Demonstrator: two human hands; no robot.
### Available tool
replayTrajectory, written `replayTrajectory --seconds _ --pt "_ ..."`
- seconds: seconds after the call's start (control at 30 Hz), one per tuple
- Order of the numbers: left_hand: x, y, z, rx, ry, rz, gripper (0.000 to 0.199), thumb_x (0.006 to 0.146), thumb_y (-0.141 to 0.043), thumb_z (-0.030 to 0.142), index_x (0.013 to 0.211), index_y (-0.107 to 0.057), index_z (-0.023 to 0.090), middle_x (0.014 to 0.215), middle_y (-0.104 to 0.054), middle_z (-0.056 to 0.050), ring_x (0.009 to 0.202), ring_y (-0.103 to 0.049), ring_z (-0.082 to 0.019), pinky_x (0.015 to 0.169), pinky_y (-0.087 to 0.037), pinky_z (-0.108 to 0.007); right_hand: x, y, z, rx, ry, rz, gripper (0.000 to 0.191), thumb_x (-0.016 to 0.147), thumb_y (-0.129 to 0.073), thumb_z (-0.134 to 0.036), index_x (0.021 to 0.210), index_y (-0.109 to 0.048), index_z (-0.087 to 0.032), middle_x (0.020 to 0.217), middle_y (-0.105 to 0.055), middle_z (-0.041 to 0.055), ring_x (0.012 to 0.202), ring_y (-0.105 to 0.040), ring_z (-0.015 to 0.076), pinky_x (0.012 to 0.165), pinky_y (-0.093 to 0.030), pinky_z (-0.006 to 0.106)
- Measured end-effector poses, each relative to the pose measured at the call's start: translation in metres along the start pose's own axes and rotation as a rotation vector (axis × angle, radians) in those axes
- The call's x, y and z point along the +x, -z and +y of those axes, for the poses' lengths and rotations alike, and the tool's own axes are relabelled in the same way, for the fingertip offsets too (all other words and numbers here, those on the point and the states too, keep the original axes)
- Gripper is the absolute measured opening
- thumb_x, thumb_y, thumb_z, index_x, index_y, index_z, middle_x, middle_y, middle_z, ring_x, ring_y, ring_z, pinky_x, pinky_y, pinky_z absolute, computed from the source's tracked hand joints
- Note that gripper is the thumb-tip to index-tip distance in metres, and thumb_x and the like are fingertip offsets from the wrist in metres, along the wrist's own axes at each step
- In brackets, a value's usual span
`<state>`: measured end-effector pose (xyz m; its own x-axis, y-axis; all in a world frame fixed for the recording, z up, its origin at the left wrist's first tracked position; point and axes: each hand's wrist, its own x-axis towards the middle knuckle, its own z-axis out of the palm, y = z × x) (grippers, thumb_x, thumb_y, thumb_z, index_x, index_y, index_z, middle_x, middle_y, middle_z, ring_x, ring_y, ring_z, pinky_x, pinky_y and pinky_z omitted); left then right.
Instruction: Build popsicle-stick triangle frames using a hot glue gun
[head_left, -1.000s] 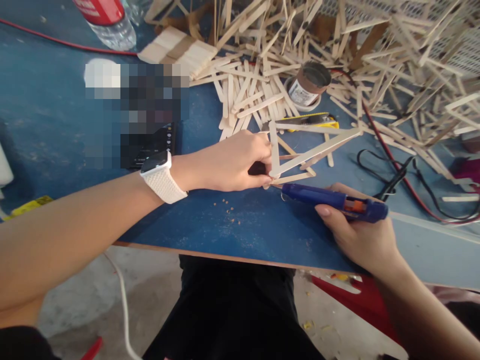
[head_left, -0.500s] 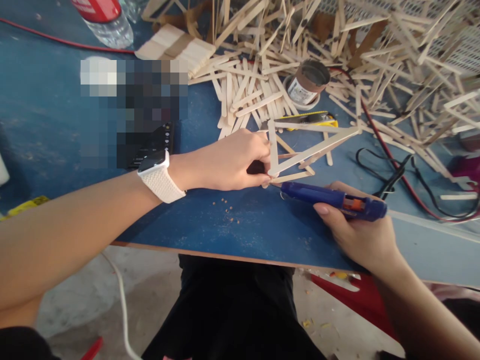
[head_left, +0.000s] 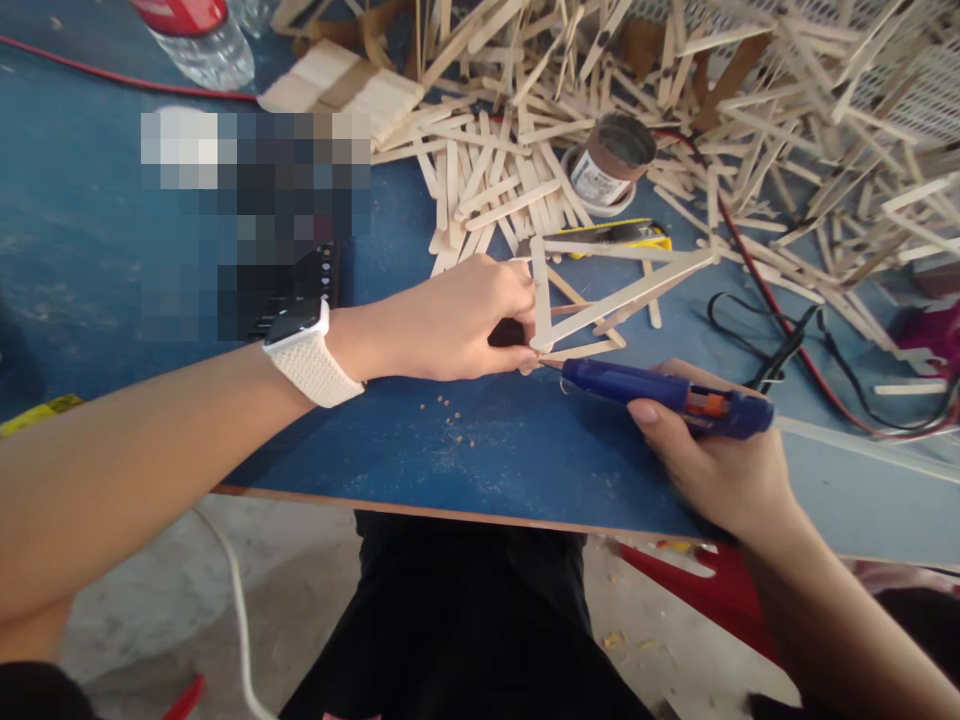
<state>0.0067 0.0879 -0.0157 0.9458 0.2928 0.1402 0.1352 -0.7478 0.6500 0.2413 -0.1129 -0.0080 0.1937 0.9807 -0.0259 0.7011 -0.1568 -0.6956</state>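
Observation:
Pinched in my left hand [head_left: 480,318] is one corner of a triangular frame made of popsicle sticks [head_left: 626,298]; the fingers partly hide that corner. The frame's point reaches to the right above the table. My right hand [head_left: 720,460] is wrapped round a blue hot glue gun [head_left: 637,385] with an orange part showing in its side. Its metal nozzle points left and lies at the held corner, close to my left fingertips. Whether glue is coming out is too small to tell. A clear glue stick [head_left: 862,445] juts from the gun's back end.
Loose popsicle sticks [head_left: 517,195] heap across the back of the blue table [head_left: 420,455]. Behind the frame lie a yellow utility knife [head_left: 615,236] and a small open jar [head_left: 613,160]. Black and red cords [head_left: 765,285] run at right. A phone [head_left: 300,285] and a bottle [head_left: 202,50] are at left.
Both hands, the frame and the glue gun hold nearly the same pose, nozzle at the corner. The whole view has shifted slightly.

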Motion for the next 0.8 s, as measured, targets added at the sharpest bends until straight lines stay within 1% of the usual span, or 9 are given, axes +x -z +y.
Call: replayTrajectory --seconds 0.3,0.57,0.73,0.8 --pt "0.0008 -0.0007 0.0003 -0.025 0.003 0.003 0.011 0.097 -0.074 0.025 0.092 -0.083 0.02 0.11 -0.074 -0.006 0.096 -0.071 -0.021 0.094 -0.055 -0.036 -0.0021 0.0017 0.0018 0.068 -0.036 -0.028 0.045 0.1 -0.072 -0.063 0.079 -0.058 -0.026 0.058 -0.049 -0.0045 0.052 -0.04 0.0132 0.05 -0.031 0.031" --pt "0.0013 0.0008 0.0019 -0.021 0.005 -0.015 0.01 0.097 -0.074 0.022 0.091 -0.081 0.019 0.108 -0.074 -0.007 0.094 -0.071 -0.02 0.094 -0.055 -0.035 0.0006 0.0012 -0.0006 0.069 -0.035 -0.026 0.046 0.099 -0.073 -0.063 0.077 -0.057 -0.026 0.058 -0.049 -0.0045 0.052 -0.04 0.0129 0.05 -0.031 0.032" --pt "0.0013 0.0005 0.0013 -0.034 -0.001 -0.014 0.012 0.098 -0.074 0.022 0.089 -0.081 0.018 0.108 -0.075 -0.007 0.096 -0.071 -0.02 0.096 -0.054 -0.034 -0.0017 0.0033 0.0064 0.108 -0.065 -0.022 0.04 0.1 -0.072 -0.062 0.084 -0.064 -0.026 0.06 -0.053 -0.0038 0.053 -0.044 0.0133 0.051 -0.033 0.031" --pt "0.001 0.0006 0.001 -0.038 -0.008 -0.017 0.013 0.098 -0.073 0.022 0.089 -0.081 0.018 0.107 -0.075 -0.006 0.097 -0.071 -0.02 0.097 -0.054 -0.034 -0.0021 0.0042 0.0074 0.117 -0.049 -0.031 0.04 0.1 -0.071 -0.063 0.086 -0.066 -0.025 0.062 -0.054 -0.0031 0.054 -0.046 0.0136 0.051 -0.033 0.031"
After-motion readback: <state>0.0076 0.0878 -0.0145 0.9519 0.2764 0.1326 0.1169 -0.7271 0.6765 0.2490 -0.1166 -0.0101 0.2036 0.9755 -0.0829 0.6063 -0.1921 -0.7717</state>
